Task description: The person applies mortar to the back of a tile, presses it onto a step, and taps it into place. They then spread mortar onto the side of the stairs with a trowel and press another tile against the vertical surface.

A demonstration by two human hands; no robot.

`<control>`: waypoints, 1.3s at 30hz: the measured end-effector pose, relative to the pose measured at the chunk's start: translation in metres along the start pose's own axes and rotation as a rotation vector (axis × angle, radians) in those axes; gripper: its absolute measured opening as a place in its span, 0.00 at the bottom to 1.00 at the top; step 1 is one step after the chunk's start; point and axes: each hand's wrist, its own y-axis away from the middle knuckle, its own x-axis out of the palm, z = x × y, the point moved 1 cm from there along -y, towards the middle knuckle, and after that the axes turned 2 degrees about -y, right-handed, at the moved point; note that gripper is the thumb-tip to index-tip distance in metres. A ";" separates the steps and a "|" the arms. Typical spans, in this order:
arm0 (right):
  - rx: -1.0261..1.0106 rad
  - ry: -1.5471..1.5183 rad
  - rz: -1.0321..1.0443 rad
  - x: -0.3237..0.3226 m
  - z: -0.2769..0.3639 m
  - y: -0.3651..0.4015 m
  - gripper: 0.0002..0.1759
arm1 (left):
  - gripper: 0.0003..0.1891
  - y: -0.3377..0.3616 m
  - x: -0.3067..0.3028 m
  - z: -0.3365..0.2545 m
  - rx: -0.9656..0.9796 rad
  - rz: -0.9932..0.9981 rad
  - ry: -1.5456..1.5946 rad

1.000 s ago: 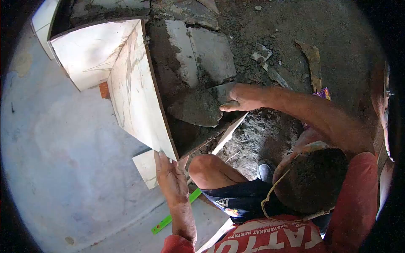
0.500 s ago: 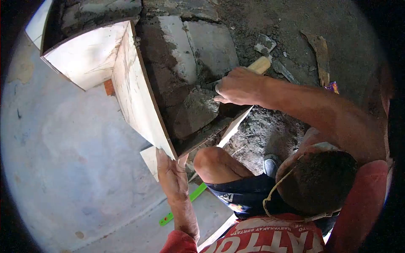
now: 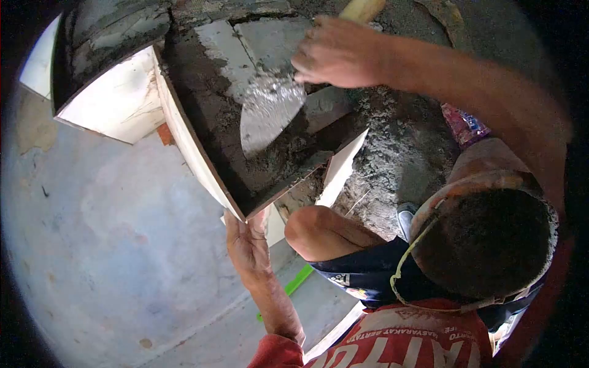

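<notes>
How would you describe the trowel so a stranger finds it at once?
Find the upright tile edging the bed of mortar. Above it the right hand holds the trowel. Its shiny, wet, pointed metal blade stands out from that dull grey bed.

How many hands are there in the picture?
2. The left hand grips the bottom corner of the white tile. The right hand is up top, holding the trowel above the wet cement. No other hands show.

Red shirt (image 3: 392, 352) with white lettering (upside down), dark shorts (image 3: 362, 276), grey shoe (image 3: 405, 218), bare left hand (image 3: 245, 242) and right hand (image 3: 337, 52).
</notes>
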 end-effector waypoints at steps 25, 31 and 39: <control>0.237 -0.487 0.254 0.069 -0.065 -0.019 0.26 | 0.19 0.002 0.006 0.001 -0.028 -0.116 0.305; 0.294 -0.509 0.183 0.057 -0.074 0.010 0.25 | 0.19 0.001 0.006 0.000 -0.009 -0.012 0.348; 0.464 -0.738 0.324 0.066 -0.037 -0.013 0.32 | 0.18 -0.001 0.000 0.004 -0.002 -0.070 0.315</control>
